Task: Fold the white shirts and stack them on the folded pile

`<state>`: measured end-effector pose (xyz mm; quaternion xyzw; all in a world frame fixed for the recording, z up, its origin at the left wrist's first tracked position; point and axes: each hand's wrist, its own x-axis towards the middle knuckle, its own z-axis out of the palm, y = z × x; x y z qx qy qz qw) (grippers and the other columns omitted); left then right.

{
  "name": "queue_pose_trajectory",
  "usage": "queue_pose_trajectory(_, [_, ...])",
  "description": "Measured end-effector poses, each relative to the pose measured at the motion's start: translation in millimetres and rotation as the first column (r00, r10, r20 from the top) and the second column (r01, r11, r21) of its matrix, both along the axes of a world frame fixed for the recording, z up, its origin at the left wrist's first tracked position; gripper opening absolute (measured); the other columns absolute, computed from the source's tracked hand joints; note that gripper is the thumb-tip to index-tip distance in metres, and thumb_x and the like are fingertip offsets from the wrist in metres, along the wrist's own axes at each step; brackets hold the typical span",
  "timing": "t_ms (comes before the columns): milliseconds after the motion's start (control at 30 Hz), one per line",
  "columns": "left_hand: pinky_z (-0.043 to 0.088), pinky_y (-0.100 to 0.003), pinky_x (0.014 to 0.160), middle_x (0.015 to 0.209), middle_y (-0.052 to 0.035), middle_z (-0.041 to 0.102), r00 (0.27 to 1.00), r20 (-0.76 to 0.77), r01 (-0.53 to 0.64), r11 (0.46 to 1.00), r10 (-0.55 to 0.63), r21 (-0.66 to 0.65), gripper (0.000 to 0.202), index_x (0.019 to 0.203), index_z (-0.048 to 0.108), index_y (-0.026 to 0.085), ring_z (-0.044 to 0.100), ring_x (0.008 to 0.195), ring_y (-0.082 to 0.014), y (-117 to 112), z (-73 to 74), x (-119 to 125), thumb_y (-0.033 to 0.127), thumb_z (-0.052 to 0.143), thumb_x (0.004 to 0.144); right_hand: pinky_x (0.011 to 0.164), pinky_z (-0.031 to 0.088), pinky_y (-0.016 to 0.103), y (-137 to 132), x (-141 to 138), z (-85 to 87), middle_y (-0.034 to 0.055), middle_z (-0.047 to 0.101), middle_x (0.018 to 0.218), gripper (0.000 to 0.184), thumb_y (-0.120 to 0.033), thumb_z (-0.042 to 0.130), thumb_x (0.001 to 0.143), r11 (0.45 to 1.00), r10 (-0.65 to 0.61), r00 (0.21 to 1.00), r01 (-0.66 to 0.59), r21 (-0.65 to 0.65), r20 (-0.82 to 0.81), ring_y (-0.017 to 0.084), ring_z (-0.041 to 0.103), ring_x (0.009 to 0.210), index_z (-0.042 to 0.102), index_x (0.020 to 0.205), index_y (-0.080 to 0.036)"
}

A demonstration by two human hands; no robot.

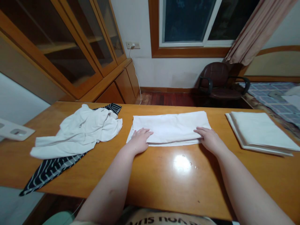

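Observation:
A white cloth, folded into a long flat strip, lies across the middle of the wooden table. My left hand rests on its left end near the front edge, fingers stretched out over the fabric. On the right end lies my right hand, its fingers extended inward on top of the cloth. Both thumbs are hard to make out. Along the near side, the strip's layers show slightly offset. To the right is a neat stack of folded white cloths, apart from my right hand.
At the left a crumpled white cloth lies over a black-and-white striped fabric on the table. A white slotted object juts in at the left edge. Beyond stand a glass-door cabinet and a brown armchair.

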<state>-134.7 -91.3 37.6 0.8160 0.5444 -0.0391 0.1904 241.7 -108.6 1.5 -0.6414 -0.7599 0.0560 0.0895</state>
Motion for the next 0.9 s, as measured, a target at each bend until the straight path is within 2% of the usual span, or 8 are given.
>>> queue_pose_trajectory(67, [0.018, -0.049, 0.112, 0.152, -0.0058, 0.028, 0.996, 0.087, 0.012, 0.999, -0.009, -0.040, 0.064, 0.135, 0.045, 0.027, 0.020, 0.140, -0.0294, 6.1, 4.6, -13.6, 0.023, 0.056, 0.073, 0.104, 0.032, 0.047, -0.6, 2.6, 3.3, 0.0084, 0.056, 0.130, 0.040, -0.019, 0.053, 0.076, 0.998, 0.025, 0.994, -0.019, 0.058, -0.109, 0.028, 0.047, 0.122, 0.065, 0.114, -0.022])
queue_pose_trajectory(133, [0.025, -0.040, 0.111, 0.149, -0.0083, 0.034, 0.972, 0.206, -0.120, 0.992, 0.110, 0.040, 0.055, 0.134, 0.047, 0.023, 0.030, 0.137, -0.0253, 13.1, 9.0, -26.8, 0.034, 0.050, 0.080, 0.101, 0.036, 0.040, -1.4, 5.6, 9.2, 0.0100, 0.057, 0.128, 0.034, -0.032, 0.052, 0.080, 0.984, 0.005, 0.969, 0.039, 0.171, -0.246, 0.025, 0.050, 0.119, 0.066, 0.108, -0.020])
queue_pose_trajectory(200, [0.037, -0.034, 0.103, 0.135, -0.0120, 0.051, 0.895, 0.268, -0.404, 0.904, 0.358, 0.141, 0.048, 0.129, 0.051, 0.017, 0.048, 0.124, -0.0231, 19.6, 11.4, -37.0, 0.038, 0.040, 0.087, 0.094, 0.041, 0.037, -1.6, 9.3, 15.0, 0.0127, 0.062, 0.117, 0.036, -0.040, 0.047, 0.084, 0.937, -0.161, 0.929, 0.249, 0.243, -0.334, 0.025, 0.056, 0.108, 0.066, 0.103, -0.017])
queue_pose_trajectory(267, [0.045, -0.035, 0.092, 0.115, -0.0148, 0.064, 0.790, 0.190, -0.609, 0.781, 0.583, 0.137, 0.046, 0.117, 0.059, 0.014, 0.060, 0.107, -0.0256, 24.0, 11.4, -42.8, 0.042, 0.035, 0.088, 0.082, 0.045, 0.037, -0.3, 14.6, 18.5, 0.0144, 0.067, 0.101, 0.040, -0.044, 0.044, 0.085, 0.843, -0.423, 0.842, 0.501, 0.196, -0.334, 0.026, 0.061, 0.093, 0.066, 0.098, -0.015])
queue_pose_trajectory(367, [0.049, -0.036, 0.078, 0.093, -0.0173, 0.070, 0.773, -0.039, -0.634, 0.772, 0.633, -0.040, 0.051, 0.093, 0.068, 0.012, 0.065, 0.094, -0.0303, 26.2, 8.6, -44.0, 0.051, 0.036, 0.085, 0.067, 0.043, 0.035, 4.2, 24.2, 18.2, 0.0162, 0.068, 0.083, 0.047, -0.051, 0.041, 0.085, 0.739, -0.661, 0.724, 0.674, -0.004, -0.194, 0.028, 0.062, 0.078, 0.067, 0.092, -0.012])
queue_pose_trajectory(533, [0.049, -0.032, 0.070, 0.087, -0.0153, 0.072, 0.825, -0.049, -0.563, 0.812, 0.563, -0.156, 0.052, 0.089, 0.070, 0.014, 0.068, 0.084, -0.0285, 26.7, 2.9, -40.3, 0.057, 0.043, 0.080, 0.058, 0.039, 0.034, 11.1, 32.0, 15.3, 0.0151, 0.064, 0.062, 0.053, -0.055, 0.037, 0.085, 0.743, -0.644, 0.764, 0.610, -0.275, -0.044, 0.026, 0.061, 0.064, 0.066, 0.071, -0.013])
queue_pose_trajectory(767, [0.048, -0.031, 0.077, 0.106, -0.0134, 0.069, 0.818, 0.068, -0.572, 0.820, 0.571, 0.009, 0.035, 0.099, 0.066, 0.016, 0.065, 0.098, -0.0276, 26.4, 5.7, -37.3, 0.039, 0.046, 0.082, 0.048, 0.035, 0.029, 6.9, 27.4, 19.4, 0.0077, 0.060, 0.049, 0.049, -0.059, 0.045, 0.079, 0.743, -0.619, 0.768, 0.504, -0.440, -0.167, 0.018, 0.054, 0.046, 0.060, 0.059, -0.018])
queue_pose_trajectory(900, [0.051, -0.027, 0.064, 0.105, -0.0104, 0.070, 0.763, 0.196, -0.591, 0.787, 0.616, -0.174, 0.038, 0.114, 0.057, 0.017, 0.069, 0.079, -0.0223, 21.2, 6.8, -31.4, 0.036, 0.048, 0.083, 0.046, 0.033, 0.027, 3.7, 24.4, 14.9, 0.0029, 0.057, 0.048, 0.040, -0.057, 0.054, 0.072, 0.799, -0.581, 0.723, 0.420, -0.431, -0.373, 0.015, 0.049, 0.044, 0.056, 0.061, -0.019])
